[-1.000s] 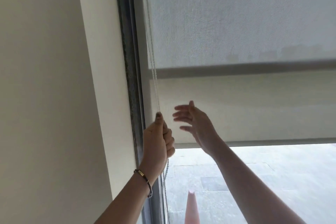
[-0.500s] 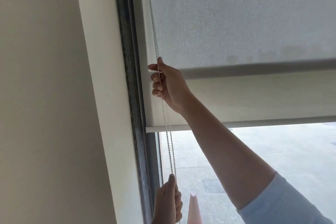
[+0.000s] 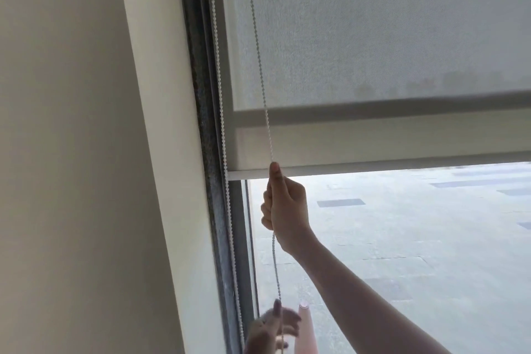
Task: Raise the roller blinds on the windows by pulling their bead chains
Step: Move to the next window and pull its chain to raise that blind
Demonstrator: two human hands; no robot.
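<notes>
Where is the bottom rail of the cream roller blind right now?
In the head view, the blind's bottom rail crosses the window about halfway up, level with the thumb of the right hand gripping the white bead chain.

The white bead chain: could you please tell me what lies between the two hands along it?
In the head view, only a bare run of the white bead chain spans from the closed right hand to the open-fingered left hand; window glass shows behind.

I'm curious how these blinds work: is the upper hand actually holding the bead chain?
Touching. The head view shows the right hand closed around the bead chain, which enters under the thumb and leaves below the fist.
</notes>
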